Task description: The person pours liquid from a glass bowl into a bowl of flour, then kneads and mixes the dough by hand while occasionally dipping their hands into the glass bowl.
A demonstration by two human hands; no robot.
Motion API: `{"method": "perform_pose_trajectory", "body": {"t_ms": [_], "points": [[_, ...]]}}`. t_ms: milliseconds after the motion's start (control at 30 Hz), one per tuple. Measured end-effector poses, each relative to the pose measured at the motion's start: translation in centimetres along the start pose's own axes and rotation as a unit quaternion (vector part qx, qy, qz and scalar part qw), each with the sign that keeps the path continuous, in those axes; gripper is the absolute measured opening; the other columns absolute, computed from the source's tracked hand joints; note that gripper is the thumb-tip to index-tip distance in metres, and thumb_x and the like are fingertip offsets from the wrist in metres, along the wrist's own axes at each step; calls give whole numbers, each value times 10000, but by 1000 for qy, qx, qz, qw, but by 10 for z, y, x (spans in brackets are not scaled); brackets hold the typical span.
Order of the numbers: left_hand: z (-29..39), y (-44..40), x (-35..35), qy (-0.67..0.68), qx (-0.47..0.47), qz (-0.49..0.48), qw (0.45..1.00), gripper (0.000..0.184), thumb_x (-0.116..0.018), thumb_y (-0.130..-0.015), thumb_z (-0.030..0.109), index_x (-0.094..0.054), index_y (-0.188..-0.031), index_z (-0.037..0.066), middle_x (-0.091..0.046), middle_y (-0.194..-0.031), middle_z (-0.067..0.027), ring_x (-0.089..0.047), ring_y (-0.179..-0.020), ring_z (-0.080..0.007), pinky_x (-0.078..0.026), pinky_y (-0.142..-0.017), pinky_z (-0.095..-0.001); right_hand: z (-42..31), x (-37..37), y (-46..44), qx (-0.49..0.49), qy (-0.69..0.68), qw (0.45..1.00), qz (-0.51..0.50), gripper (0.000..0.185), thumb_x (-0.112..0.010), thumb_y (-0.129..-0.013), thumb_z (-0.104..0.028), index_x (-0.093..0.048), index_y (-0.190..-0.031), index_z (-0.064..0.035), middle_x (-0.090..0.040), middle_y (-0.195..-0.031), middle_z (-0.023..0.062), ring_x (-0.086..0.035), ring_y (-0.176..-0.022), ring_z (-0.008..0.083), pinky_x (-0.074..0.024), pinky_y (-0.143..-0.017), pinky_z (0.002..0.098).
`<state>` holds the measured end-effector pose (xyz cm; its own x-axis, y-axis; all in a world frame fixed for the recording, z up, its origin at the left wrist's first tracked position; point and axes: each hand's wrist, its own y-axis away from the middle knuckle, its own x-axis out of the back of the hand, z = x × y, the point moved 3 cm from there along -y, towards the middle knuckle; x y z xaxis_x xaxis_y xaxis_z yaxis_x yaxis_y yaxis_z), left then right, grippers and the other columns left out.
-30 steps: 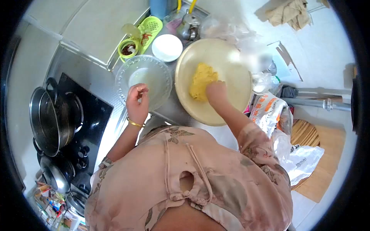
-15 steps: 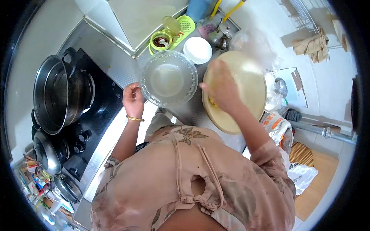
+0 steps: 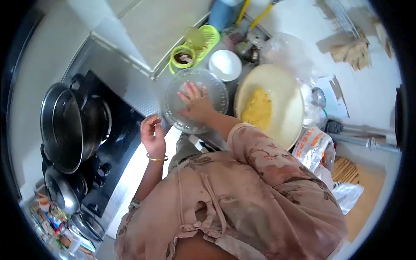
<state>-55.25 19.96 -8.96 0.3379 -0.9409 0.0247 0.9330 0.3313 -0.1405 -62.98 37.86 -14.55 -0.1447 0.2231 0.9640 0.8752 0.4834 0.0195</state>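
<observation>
A clear plastic bowl point(image 3: 222, 98) with a patterned rim stands on the counter in front of me. Over its inside is my right hand point(image 3: 197, 105), open with the fingers spread; whether it touches the bottom I cannot tell. My left hand point(image 3: 152, 132), wearing a gold bangle, is raised just left of the bowl. Its fingers are loosely bent, pale bits cling to the tips, and I see nothing held. To the right, a large cream basin point(image 3: 288, 102) holds a yellow dough-like mass point(image 3: 258, 109), lying against its left side.
A white bowl point(image 3: 225, 65) stands behind the clear one. A green-rimmed jar point(image 3: 183, 57) with dark red contents is at the back. On the left are a deep pan point(image 3: 63, 130) on the black stove point(image 3: 119, 115) and a smaller wok point(image 3: 60, 190). Plastic bags point(image 3: 314, 145) lie right of the basin.
My right hand has moved left from the basin to the clear bowl, uncovering the yellow mass. The left hand stays by the bowl's left side. The whole view has shifted slightly.
</observation>
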Motion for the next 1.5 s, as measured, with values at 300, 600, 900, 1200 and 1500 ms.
{"method": "perform_pose_trajectory", "body": {"t_ms": [300, 600, 900, 1200, 1500], "points": [[41, -8, -70, -46, -69, -131, 988, 279, -474, -745, -110, -577, -983, -7, -553, -1021, -133, -565, -902, -199, -474, -762, -278, 38, 163, 63, -142, 40, 989, 14, 213, -532, -747, -110, -600, -938, -45, -608, -947, 139, -586, -898, 292, -473, -752, 424], [78, 31, -188, -64, -253, -353, 899, 272, -578, -696, 10, -600, -966, 34, -574, -1029, -134, -545, -949, -312, -408, -840, -405, 171, 46, 121, -214, 391, 849, -285, 151, -568, -781, -162, -698, -856, -163, -661, -797, 13, -623, -735, 188, -436, -570, 323], [77, 33, -192, -65, -243, -341, 906, 259, -582, -694, 23, -600, -952, 40, -571, -1025, -134, -540, -943, -306, -400, -833, -405, 154, 132, 140, -369, 138, 890, -232, 379, -581, -808, -248, -584, -1128, -44, -541, -1196, 135, -489, -1124, 248, -411, -874, 408], [61, 45, -223, -107, -331, -390, 853, 256, -591, -699, 78, -600, -954, 68, -570, -1057, -97, -546, -940, -274, -384, -834, -413, 185, 51, 172, -383, -490, 730, 283, 567, -403, -945, -329, -276, -1371, 23, -284, -1422, 183, -246, -1330, 279, -174, -1087, 332], [63, 46, -226, -131, -341, -373, 853, 250, -597, -678, 75, -601, -928, 86, -583, -1065, -67, -559, -905, -248, -372, -795, -381, 136, 106, 169, -334, -82, 934, 99, 771, -540, -833, -410, -225, -1382, 31, -163, -1442, 259, -133, -1351, 390, -135, -1083, 484]]}}
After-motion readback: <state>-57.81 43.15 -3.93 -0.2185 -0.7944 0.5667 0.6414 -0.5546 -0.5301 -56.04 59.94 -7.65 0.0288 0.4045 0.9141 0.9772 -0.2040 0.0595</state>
